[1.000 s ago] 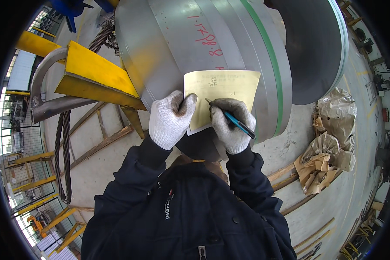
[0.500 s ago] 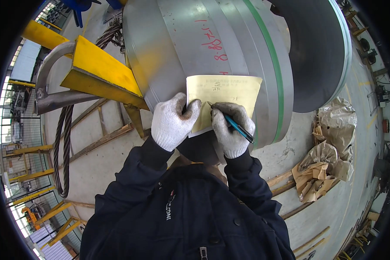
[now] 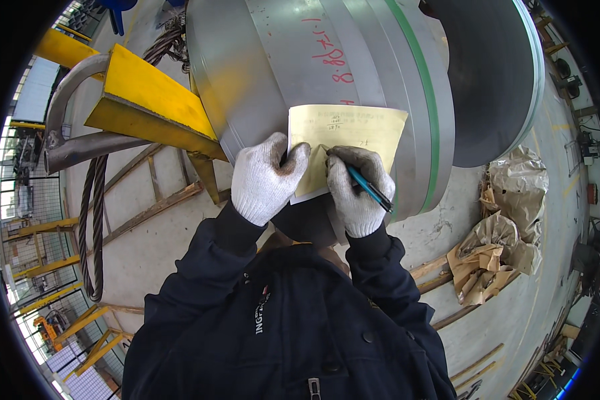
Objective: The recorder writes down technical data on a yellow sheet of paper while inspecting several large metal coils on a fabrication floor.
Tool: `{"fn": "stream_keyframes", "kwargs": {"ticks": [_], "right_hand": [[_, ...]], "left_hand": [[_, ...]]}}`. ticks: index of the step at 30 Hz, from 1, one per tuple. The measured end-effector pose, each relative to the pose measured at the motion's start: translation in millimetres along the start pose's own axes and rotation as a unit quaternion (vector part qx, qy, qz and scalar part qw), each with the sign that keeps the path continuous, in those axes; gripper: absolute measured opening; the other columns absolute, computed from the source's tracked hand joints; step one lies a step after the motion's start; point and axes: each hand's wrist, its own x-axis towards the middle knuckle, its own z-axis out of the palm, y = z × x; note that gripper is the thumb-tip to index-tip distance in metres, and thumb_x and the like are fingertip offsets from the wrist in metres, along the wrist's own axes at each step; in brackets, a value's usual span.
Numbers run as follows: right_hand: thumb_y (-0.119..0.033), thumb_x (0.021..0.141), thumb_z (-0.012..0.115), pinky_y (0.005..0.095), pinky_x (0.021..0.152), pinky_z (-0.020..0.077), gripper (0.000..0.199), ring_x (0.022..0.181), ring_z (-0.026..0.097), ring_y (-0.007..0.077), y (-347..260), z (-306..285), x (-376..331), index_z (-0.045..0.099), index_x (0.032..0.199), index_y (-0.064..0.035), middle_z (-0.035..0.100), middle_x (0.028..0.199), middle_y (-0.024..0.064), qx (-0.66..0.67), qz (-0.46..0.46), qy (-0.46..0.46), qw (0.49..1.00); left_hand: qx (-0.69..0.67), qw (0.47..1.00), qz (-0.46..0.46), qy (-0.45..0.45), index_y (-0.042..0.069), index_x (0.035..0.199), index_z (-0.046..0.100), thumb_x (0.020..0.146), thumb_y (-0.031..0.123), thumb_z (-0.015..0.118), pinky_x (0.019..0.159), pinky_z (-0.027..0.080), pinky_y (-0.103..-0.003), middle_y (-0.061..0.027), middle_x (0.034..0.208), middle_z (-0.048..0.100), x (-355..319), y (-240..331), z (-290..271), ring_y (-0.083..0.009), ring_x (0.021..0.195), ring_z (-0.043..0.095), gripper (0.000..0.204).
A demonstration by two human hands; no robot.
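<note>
My left hand (image 3: 265, 181) pinched the yellow paper (image 3: 360, 128) by its left edge, thumb on top, fingertips hidden. My right hand (image 3: 359, 193) pinched a teal pen (image 3: 369, 186) over it, tip hard to make out, same with the tiny scribbles (image 3: 335, 121). Big steel coil (image 3: 300, 63) just beyond my hands got cut off up top; yellow beam (image 3: 155, 93) jutted in left, crumpled brown wrapping (image 3: 483, 257) sat off right.
</note>
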Motion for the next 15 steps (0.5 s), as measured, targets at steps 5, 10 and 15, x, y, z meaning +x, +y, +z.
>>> {"fn": "stream_keyframes", "kwargs": {"ticks": [5, 10, 15], "right_hand": [[-0.002, 0.094, 0.080, 0.0287, 0.070, 0.0583, 0.012, 0.075, 0.073, 0.0137, -0.3, 0.3, 1.2, 0.075, 0.105, 0.0012, 0.078, 0.089, 0.0120, -0.002, 0.008, -0.001, 1.000], [-0.003, 0.095, 0.081, 0.0271, 0.068, 0.0571, 0.013, 0.072, 0.070, 0.0113, 1.5, 0.9, -0.8, 0.075, 0.106, 0.0008, 0.078, 0.089, 0.0108, 0.035, 0.026, 0.008, 0.999], [-0.004, 0.095, 0.081, 0.0265, 0.067, 0.0563, 0.013, 0.071, 0.069, 0.0095, 2.4, 1.6, -0.1, 0.076, 0.106, -0.0001, 0.079, 0.089, 0.0093, 0.016, 0.019, 0.006, 1.000]], "left_hand": [[-0.002, 1.000, 0.004, 0.000, -0.001, 0.077, 0.060, 0.098, 0.023, 0.076, 0.051, 0.046, -0.041, -0.0214, 0.058, 0.054, 0.2, -2.9, 0.1, -0.0380, 0.051, 0.062, 0.036], [0.000, 1.000, 0.004, -0.004, -0.001, 0.076, 0.060, 0.098, 0.023, 0.076, 0.051, 0.046, -0.041, -0.0212, 0.058, 0.053, 0.4, -1.8, -0.3, -0.0378, 0.050, 0.062, 0.036], [-0.013, 1.000, 0.012, 0.006, -0.001, 0.076, 0.058, 0.098, 0.022, 0.077, 0.051, 0.045, -0.041, -0.0210, 0.058, 0.052, -0.2, -7.6, 2.6, -0.0370, 0.048, 0.058, 0.037]]}}
